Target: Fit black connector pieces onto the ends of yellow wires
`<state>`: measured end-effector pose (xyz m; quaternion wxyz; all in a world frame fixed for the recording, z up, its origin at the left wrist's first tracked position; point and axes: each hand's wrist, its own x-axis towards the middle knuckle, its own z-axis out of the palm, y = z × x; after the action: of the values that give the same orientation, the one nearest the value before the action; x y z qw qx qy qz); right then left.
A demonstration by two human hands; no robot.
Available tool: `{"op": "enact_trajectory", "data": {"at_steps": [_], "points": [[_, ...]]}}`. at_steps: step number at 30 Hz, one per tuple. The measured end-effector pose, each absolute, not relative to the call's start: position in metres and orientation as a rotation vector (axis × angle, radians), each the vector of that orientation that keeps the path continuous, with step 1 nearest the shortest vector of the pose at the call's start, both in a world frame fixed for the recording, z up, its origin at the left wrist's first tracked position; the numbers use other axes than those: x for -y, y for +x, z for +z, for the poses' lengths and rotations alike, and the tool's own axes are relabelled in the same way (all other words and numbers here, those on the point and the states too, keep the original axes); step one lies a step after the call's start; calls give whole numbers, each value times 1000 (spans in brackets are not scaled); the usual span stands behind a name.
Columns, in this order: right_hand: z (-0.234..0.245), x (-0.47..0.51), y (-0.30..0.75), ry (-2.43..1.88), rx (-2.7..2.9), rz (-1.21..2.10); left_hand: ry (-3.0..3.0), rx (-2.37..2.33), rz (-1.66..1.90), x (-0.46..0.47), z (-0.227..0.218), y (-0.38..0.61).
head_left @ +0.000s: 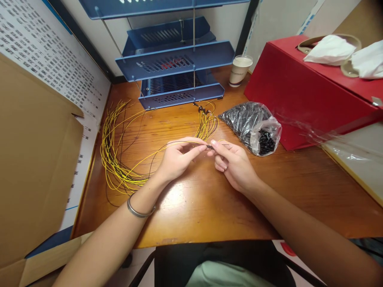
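Note:
Both hands meet above the middle of the wooden table (185, 207). My left hand (178, 160) pinches a thin yellow and black wire (161, 149) between thumb and forefinger. Between the two hands sits a small dark tube-like piece (210, 147), mostly covered by fingertips. My right hand (235, 162) is closed on it with thumb and fingers, and thin wire ends stick out past the thumb. The wire trails left into a loose coil of yellow and black wires (111, 159). Behind the hands lies a bunch of wires (206, 123) with black ends.
A plastic bag of small black pieces (245, 119) lies open right of the wires. A blue tiered rack (179, 93), a paper cup (239, 71) and a red box (281, 95) with tissues (330, 48) stand behind. Cardboard (32, 159) borders the left side.

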<state>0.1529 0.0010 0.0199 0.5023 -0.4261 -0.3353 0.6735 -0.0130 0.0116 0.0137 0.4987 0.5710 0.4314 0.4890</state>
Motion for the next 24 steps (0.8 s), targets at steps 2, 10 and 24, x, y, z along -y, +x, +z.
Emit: {"op": "enact_trajectory", "data": {"at_steps": [2,10,24], "points": [[20,-1,153,-1022,802,1634,1375,-1037,1182,-12,15,-13],[18,-1,153,-1014,800,1615,1370,-1036,1207,-12,14,-12],[16,1,151,-1014,843,1518,1424,-1073,1249,-13,10,-11]]}}
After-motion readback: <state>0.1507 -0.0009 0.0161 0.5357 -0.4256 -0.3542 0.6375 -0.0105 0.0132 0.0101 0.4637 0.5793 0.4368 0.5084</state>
